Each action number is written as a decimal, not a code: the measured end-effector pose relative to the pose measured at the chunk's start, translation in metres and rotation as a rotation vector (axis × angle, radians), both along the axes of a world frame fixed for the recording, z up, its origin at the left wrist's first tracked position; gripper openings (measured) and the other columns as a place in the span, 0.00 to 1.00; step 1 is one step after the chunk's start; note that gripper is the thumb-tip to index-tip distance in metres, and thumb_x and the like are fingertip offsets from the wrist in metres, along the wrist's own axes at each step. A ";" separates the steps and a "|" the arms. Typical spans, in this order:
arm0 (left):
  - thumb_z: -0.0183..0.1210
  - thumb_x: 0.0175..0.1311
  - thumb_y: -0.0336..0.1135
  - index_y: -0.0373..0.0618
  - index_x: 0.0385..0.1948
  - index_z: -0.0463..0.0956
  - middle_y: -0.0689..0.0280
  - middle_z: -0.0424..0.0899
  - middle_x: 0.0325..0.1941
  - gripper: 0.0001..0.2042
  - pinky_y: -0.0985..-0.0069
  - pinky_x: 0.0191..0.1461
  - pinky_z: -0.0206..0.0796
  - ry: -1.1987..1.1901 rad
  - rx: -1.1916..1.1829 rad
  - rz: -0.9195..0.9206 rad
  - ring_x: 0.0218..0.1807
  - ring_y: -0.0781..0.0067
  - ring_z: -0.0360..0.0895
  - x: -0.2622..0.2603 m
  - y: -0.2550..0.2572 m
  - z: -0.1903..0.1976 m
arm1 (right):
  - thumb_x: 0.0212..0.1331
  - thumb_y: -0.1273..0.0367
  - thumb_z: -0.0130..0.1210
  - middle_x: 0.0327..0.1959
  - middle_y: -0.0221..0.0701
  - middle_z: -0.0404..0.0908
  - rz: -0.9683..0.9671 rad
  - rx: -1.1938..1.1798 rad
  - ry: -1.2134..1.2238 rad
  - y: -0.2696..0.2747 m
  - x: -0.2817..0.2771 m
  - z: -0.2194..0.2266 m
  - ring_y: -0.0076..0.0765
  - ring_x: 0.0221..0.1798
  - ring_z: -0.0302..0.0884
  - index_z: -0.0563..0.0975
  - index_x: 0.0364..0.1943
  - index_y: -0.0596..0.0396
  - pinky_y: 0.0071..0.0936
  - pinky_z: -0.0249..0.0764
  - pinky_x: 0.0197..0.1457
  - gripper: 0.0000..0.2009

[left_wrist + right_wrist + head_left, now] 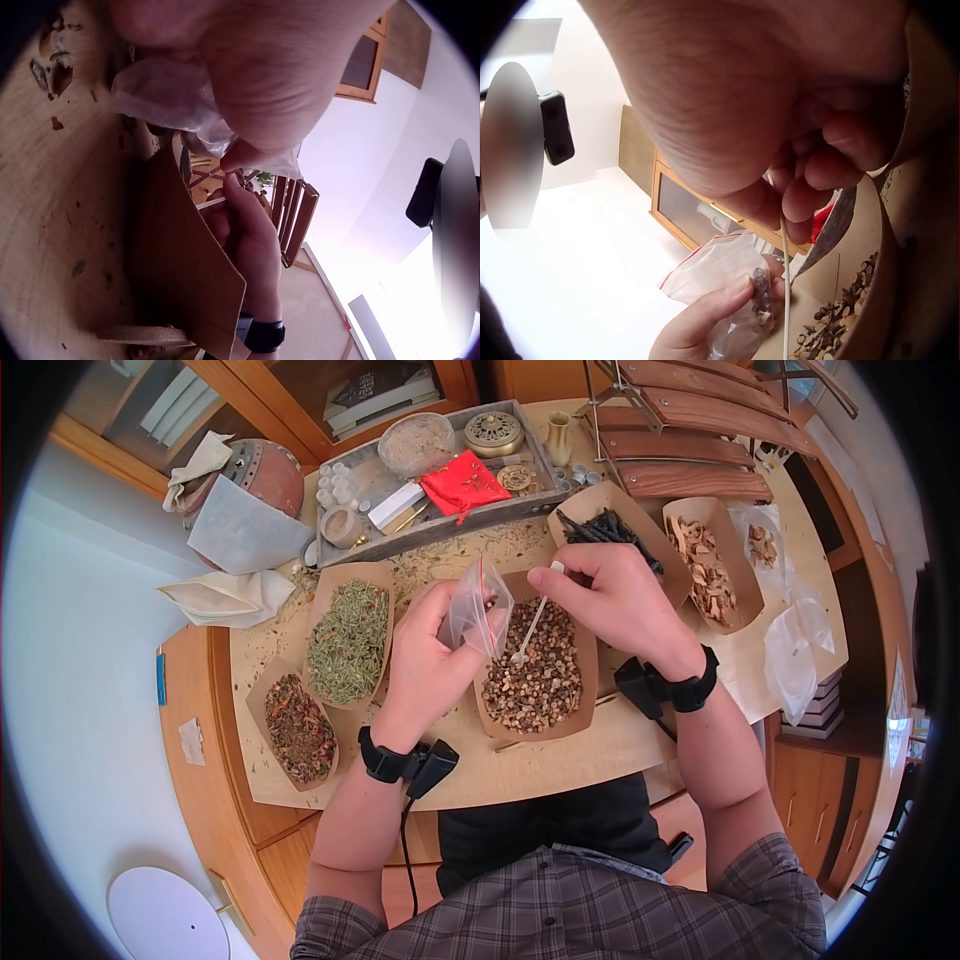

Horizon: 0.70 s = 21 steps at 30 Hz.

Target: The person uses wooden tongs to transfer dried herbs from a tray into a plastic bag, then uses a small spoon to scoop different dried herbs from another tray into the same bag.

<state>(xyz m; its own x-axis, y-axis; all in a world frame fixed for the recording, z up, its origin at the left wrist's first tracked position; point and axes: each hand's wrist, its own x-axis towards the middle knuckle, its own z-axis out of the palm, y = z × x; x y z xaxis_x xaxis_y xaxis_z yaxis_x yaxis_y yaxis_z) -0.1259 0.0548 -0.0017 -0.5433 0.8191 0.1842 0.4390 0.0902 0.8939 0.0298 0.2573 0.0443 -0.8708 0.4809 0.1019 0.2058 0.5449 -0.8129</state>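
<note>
My left hand point(425, 670) holds a clear zip bag point(474, 615) with a red line along its mouth, its thumb across the side. Some dark pieces point(761, 294) show inside the bag in the right wrist view. Between the thumb and fingers of my right hand point(628, 605), a thin white spoon point(538, 608) is pinched by its upper end. The spoon slants down, its small bowl over the chopped brown and tan pieces point(533, 695) in a brown paper tray point(590, 685). The bag hangs over that tray's left side.
Paper trays hold green dried herb point(350, 635), reddish mixed herb point(298, 730), black sticks point(608, 535) and tan chips point(705, 565). Behind stands a grey wooden tray point(370, 547) with jars, a red pouch point(466, 485) and a brass burner point(494, 433). A slatted wooden rack point(700, 420) stands back right.
</note>
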 end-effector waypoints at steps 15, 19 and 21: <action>0.71 0.77 0.29 0.38 0.58 0.81 0.68 0.87 0.52 0.14 0.74 0.60 0.79 -0.025 0.006 0.000 0.53 0.80 0.85 0.001 0.001 -0.001 | 0.75 0.57 0.64 0.20 0.46 0.71 0.004 0.016 0.009 0.000 0.000 -0.002 0.51 0.23 0.66 0.80 0.29 0.64 0.45 0.68 0.32 0.22; 0.72 0.76 0.30 0.39 0.58 0.82 0.68 0.87 0.52 0.15 0.75 0.60 0.77 -0.023 -0.005 0.005 0.53 0.80 0.84 0.002 0.000 0.002 | 0.75 0.57 0.64 0.20 0.46 0.71 0.002 0.013 0.006 0.000 -0.001 -0.001 0.51 0.23 0.65 0.80 0.29 0.64 0.45 0.68 0.32 0.22; 0.73 0.75 0.30 0.39 0.58 0.82 0.68 0.86 0.52 0.15 0.74 0.60 0.76 -0.009 0.007 0.004 0.53 0.79 0.83 0.004 0.001 0.005 | 0.75 0.57 0.64 0.20 0.46 0.71 0.004 0.018 0.002 0.000 0.000 -0.001 0.51 0.23 0.65 0.80 0.29 0.64 0.45 0.67 0.32 0.22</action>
<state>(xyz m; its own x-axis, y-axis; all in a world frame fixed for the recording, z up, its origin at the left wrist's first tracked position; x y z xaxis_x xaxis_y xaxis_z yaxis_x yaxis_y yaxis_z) -0.1223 0.0556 0.0031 -0.5482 0.8156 0.1849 0.4310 0.0861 0.8982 0.0293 0.2575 0.0434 -0.8725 0.4756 0.1121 0.2020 0.5601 -0.8034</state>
